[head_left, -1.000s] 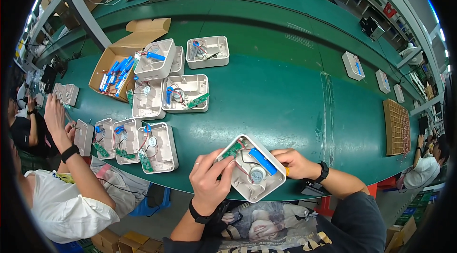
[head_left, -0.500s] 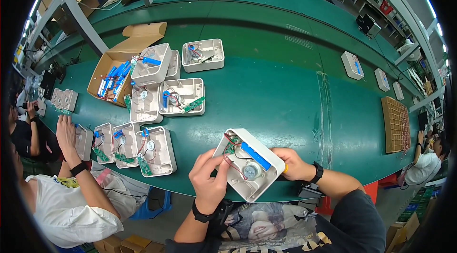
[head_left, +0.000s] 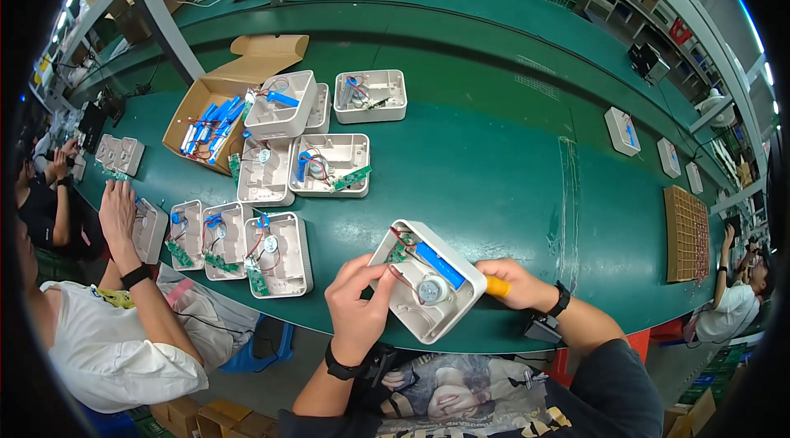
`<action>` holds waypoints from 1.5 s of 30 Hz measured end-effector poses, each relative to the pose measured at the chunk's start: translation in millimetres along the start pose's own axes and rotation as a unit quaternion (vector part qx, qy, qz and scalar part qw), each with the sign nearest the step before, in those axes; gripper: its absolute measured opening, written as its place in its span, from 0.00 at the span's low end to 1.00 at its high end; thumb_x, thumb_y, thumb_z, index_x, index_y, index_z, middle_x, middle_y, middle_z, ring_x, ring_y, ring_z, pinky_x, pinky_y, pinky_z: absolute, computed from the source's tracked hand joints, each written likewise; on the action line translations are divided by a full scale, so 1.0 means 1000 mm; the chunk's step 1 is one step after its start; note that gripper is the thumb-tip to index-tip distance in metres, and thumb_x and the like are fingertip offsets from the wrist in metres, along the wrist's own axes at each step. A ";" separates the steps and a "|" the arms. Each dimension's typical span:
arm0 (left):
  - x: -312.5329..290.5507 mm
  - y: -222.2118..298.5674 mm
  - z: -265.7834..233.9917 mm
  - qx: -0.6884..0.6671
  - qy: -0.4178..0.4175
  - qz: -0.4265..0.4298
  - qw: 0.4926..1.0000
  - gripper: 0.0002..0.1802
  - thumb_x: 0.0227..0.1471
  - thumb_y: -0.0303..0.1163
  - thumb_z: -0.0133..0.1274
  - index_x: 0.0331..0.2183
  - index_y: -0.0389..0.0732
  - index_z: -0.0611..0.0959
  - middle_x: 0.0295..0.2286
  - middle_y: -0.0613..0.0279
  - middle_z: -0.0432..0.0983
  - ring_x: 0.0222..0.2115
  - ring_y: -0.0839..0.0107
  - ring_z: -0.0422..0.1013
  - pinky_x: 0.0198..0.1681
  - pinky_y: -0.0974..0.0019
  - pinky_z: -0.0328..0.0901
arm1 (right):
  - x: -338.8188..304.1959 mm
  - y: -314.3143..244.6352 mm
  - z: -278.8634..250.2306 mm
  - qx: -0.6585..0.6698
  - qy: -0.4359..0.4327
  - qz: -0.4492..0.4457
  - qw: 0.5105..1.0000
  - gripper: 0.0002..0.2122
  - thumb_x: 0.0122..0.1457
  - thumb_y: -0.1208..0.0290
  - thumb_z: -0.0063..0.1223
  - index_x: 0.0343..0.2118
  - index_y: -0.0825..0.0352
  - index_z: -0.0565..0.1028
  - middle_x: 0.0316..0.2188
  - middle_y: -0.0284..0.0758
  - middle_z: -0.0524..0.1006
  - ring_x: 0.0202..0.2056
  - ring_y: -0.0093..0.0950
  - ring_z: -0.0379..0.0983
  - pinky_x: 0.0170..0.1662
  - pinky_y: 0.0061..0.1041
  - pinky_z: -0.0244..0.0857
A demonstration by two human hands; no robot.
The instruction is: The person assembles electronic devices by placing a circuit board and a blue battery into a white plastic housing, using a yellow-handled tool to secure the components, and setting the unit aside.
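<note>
I'm gripping the white housing [head_left: 426, 280] with my left hand [head_left: 358, 306], closed on its near-left edge above the worktop [head_left: 494, 158]; my right hand [head_left: 514, 283], fisted around an orange-handled tool [head_left: 494, 286], is approaching from its right.

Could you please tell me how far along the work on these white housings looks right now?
Done so far: the open white plastic housing already carries a blue cylinder, a small green board and red wires. In hand: the left hand steadies its near edge, and the right hand grips a yellow-handled tool beside it. Left: about nine more open white trays with loose parts wait on the green table.
</note>
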State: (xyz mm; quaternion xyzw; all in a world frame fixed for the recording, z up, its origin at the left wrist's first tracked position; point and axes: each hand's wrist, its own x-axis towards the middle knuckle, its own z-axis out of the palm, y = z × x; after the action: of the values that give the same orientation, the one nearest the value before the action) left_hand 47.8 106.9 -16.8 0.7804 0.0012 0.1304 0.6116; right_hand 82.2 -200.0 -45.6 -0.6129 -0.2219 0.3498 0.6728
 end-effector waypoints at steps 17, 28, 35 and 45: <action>0.019 0.013 -0.025 0.259 -0.017 0.162 0.952 0.19 0.51 0.28 0.70 0.46 0.36 0.87 0.49 0.48 0.81 0.48 0.48 0.79 0.51 0.53 0.74 | 0.021 -0.029 -0.015 0.049 0.087 0.041 0.994 0.33 0.74 0.71 0.52 0.78 0.69 0.52 0.74 0.39 0.63 0.72 0.28 0.61 0.73 0.29 0.55; 0.017 0.026 -0.014 0.225 -0.043 0.142 0.963 0.29 0.48 0.31 0.72 0.52 0.35 0.83 0.49 0.46 0.81 0.49 0.47 0.78 0.54 0.51 0.73 | 0.013 -0.020 0.004 0.252 0.108 0.091 0.957 0.31 0.75 0.65 0.52 0.75 0.70 0.57 0.73 0.42 0.65 0.72 0.35 0.63 0.75 0.40 0.57; 0.015 0.011 -0.062 0.451 0.056 0.177 0.873 0.25 0.50 0.31 0.70 0.50 0.35 0.84 0.46 0.48 0.81 0.50 0.46 0.75 0.53 0.50 0.72 | 0.046 -0.061 -0.116 0.172 0.289 -0.080 0.938 0.22 0.79 0.61 0.40 0.69 0.69 0.66 0.64 0.43 0.74 0.63 0.38 0.74 0.68 0.44 0.70; 0.063 0.008 0.014 0.466 -0.068 0.155 0.868 0.37 0.54 0.38 0.68 0.61 0.34 0.76 0.57 0.44 0.72 0.53 0.45 0.73 0.55 0.50 0.72 | 0.057 -0.042 -0.302 0.104 0.467 -0.087 0.874 0.20 0.77 0.71 0.38 0.67 0.70 0.68 0.58 0.42 0.78 0.59 0.37 0.77 0.62 0.40 0.74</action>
State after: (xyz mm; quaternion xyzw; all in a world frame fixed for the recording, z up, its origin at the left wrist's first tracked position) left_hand 109.7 101.9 0.8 0.9718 -0.1010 0.1545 0.1469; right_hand 347.8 -359.8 -57.1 -0.6100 0.1033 -0.0166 0.7855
